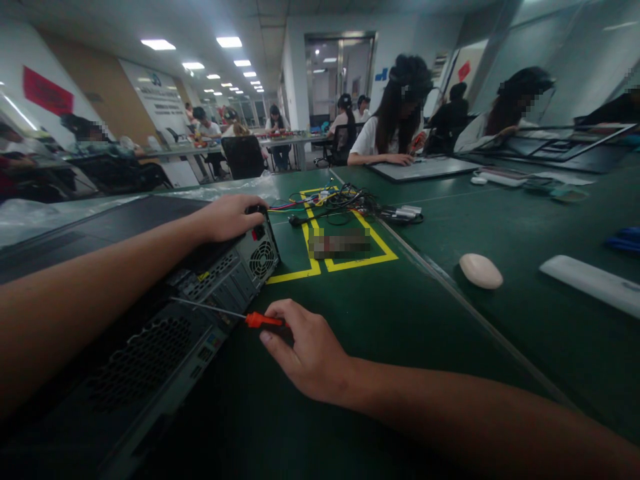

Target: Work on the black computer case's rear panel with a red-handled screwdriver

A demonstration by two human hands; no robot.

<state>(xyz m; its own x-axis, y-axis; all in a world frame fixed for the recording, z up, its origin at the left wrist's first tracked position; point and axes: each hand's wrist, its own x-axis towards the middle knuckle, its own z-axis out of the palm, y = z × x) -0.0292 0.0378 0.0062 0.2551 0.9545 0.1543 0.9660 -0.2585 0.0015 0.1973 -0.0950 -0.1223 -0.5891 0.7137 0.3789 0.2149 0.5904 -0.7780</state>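
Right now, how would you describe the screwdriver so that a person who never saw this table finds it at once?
Find the dark computer case lying on the left of the green table. Beside its rear end, the right hand holds the screwdriver. Its short orange handle and thin metal shaft set it apart from the cables further back.
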